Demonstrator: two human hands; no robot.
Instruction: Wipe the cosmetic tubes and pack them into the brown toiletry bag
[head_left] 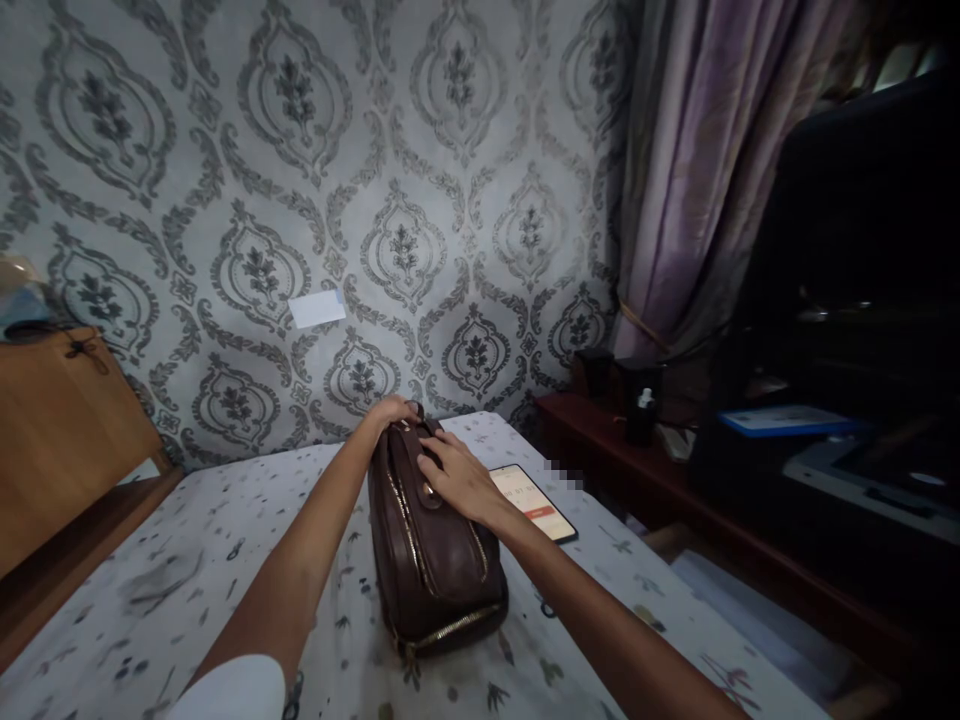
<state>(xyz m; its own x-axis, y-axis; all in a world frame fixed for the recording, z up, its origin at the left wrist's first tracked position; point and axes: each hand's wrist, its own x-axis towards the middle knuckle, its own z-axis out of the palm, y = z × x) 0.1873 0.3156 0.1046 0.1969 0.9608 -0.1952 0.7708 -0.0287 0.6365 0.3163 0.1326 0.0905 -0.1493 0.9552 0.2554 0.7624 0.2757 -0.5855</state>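
A dark brown leather bag [442,570] with brass-coloured zippers lies lengthwise on the patterned bedsheet [345,640]. My left hand [394,410] is closed around its far end, near a small loop; most of those fingertips are hidden. On the upper face of the bag rests my right hand [459,475], its fingers apart and touching the leather beside a strap tab with a round metal stud. Just right of that hand, a phone [556,522] with a lit screen lies face up on the sheet.
A wooden board [67,430] stands at the left edge of the bed. Along the right runs a dark red ledge [562,415] with a small dark bottle [641,405] and a blue-edged flat item [787,420]. Patterned wallpaper and a tied curtain [675,180] close off the back.
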